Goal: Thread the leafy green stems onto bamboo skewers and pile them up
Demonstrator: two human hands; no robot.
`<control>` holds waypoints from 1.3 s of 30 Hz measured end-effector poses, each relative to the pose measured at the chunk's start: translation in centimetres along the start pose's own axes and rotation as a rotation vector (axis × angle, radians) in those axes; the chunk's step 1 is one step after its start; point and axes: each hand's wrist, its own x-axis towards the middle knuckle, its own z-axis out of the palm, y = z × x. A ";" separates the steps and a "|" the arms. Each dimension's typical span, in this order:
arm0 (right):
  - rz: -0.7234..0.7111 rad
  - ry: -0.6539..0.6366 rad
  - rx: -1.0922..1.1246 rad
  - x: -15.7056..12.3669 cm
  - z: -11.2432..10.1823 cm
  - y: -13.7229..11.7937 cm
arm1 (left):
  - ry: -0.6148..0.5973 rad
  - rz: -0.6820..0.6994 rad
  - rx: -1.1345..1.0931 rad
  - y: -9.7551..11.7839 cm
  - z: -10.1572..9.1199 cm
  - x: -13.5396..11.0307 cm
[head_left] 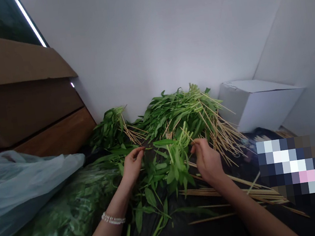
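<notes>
My left hand [132, 164] is curled, its fingertips pinched on a thin green stem that runs to the right. My right hand [207, 160] is closed on a leafy green sprig [175, 162] that hangs between both hands. Behind them lies a large heap of leafy greens [180, 111] threaded on thin bamboo skewers [224, 132]. A smaller bunch of skewered greens [112, 126] lies at the back left. Loose leaves [151, 208] are scattered on the dark surface below my hands.
A clear plastic bag [23, 183] covers more greens [53, 230] at the left. Bare skewers [244, 191] lie at the right. A white box [258, 104] stands at the back right, brown cardboard [18, 86] at the left. A pixelated patch [305, 169] hides the right side.
</notes>
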 end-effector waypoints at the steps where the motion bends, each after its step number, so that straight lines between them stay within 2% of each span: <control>1: 0.013 0.005 0.015 0.1 -0.1 0.0 | 0.014 0.047 0.104 -0.6 -0.2 0.3; 4: 0.013 -0.003 0.024 0.1 -0.1 -0.2 | -0.025 0.166 0.424 -2.5 -0.5 0.8; 7: -0.006 -0.006 0.002 0.0 0.0 -0.3 | -0.119 0.203 0.659 -3.7 -0.5 0.8; 11: -0.030 -0.026 0.018 -0.2 0.2 -0.4 | -0.221 0.175 0.871 -3.4 -0.9 0.4; 13: -0.037 -0.030 0.015 -0.2 0.3 -0.3 | -0.232 0.158 0.889 -2.6 -1.2 0.3; 18: -0.064 -0.034 0.002 -0.3 0.5 0.0 | -0.070 0.154 0.757 -0.9 -1.6 0.8; 20: -0.081 -0.035 0.001 -0.4 0.7 0.0 | -0.106 0.137 0.766 -0.6 -1.5 1.1; 23: -0.097 -0.046 -0.018 -0.6 0.9 0.0 | -0.245 0.081 0.865 -0.2 -1.0 1.8; 25: -0.103 -0.056 -0.029 -0.7 1.0 -0.2 | -0.277 0.054 0.911 0.0 -0.5 2.3; 30: -0.136 -0.067 -0.034 -0.8 1.1 -0.4 | -0.179 0.074 0.949 -0.2 1.4 3.8; 34: -0.146 -0.055 -0.039 -0.7 1.1 -0.4 | -0.152 0.122 0.933 -1.0 2.5 4.3; 37: -0.152 -0.057 -0.038 -0.7 1.2 -0.4 | -0.120 0.162 0.888 -0.8 2.3 4.5; 39: -0.157 -0.058 -0.038 -0.7 1.3 -0.4 | -0.089 0.190 0.852 0.3 1.5 4.6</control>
